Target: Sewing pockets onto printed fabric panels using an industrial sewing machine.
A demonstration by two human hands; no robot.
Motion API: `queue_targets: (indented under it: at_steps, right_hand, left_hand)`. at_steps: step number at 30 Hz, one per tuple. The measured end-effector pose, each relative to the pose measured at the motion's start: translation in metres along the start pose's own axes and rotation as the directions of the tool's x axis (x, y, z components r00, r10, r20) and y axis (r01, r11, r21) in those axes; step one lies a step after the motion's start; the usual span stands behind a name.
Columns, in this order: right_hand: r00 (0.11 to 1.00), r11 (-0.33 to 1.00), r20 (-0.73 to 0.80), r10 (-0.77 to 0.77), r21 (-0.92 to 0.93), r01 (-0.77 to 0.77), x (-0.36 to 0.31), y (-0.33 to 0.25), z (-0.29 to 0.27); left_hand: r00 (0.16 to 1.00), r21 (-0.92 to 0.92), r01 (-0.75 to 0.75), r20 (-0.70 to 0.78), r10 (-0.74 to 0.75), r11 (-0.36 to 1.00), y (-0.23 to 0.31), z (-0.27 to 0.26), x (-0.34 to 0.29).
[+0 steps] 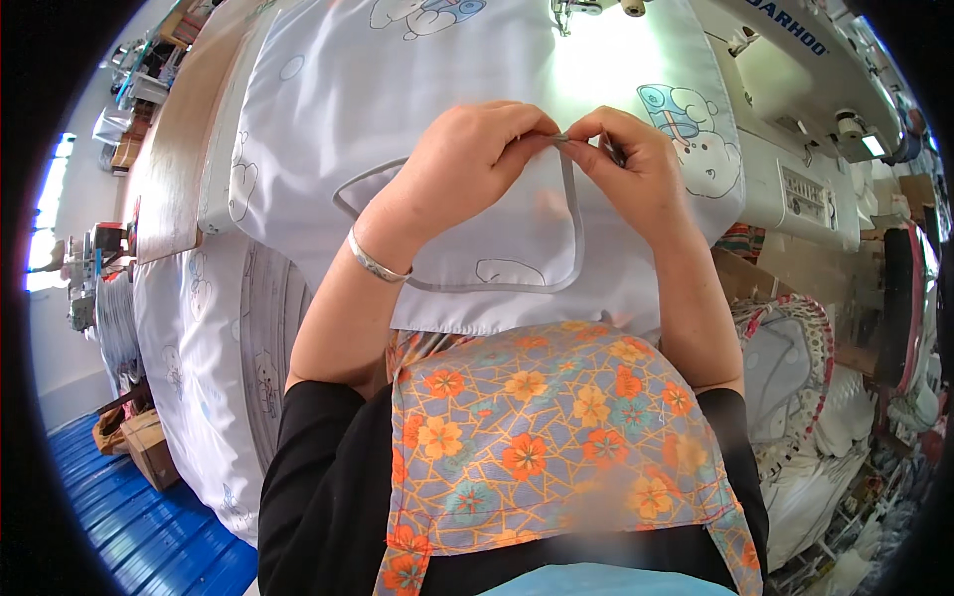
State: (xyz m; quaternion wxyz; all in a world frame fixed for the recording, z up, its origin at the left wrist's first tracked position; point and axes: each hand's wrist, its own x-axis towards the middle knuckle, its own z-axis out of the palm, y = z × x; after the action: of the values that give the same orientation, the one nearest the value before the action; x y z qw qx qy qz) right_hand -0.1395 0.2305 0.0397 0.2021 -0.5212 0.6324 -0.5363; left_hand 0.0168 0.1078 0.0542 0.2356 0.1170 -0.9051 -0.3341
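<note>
My left hand [477, 154] and my right hand [636, 164] meet fingertip to fingertip over a white fabric piece with grey edge binding [497, 233]. Both pinch the binding at its far corner, thumbs against forefingers. A small dark object [614, 149] shows among the fingers of my right hand; its kind cannot be made out. Under the bound piece spreads a large white cloth [328, 99] printed with bears. My left wrist and forearm cover part of the piece's left side.
Just beyond my hands is a sewing machine's needle and presser foot [563, 18], under a bright lamp. The machine body [795, 74] stands at the right. More printed cloth [189, 368] hangs at the left; a cardboard box [149, 449] sits on the blue floor [129, 526].
</note>
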Motion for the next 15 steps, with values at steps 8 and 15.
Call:
queue_targets:
  at_steps: [8,15]
  right_hand:
    - [0.990,0.975,0.013,0.140,-0.177,-0.136,0.068,0.038,-0.025]
    - [0.981,0.872,0.036,0.193,-0.464,-0.154,0.138,0.095,-0.011]
  left_hand:
    - [0.977,0.407,0.182,0.027,-0.211,0.895,-0.061,-0.056,0.021]
    - [0.970,0.600,-0.241,0.142,0.195,0.763,-0.086,0.018,0.083]
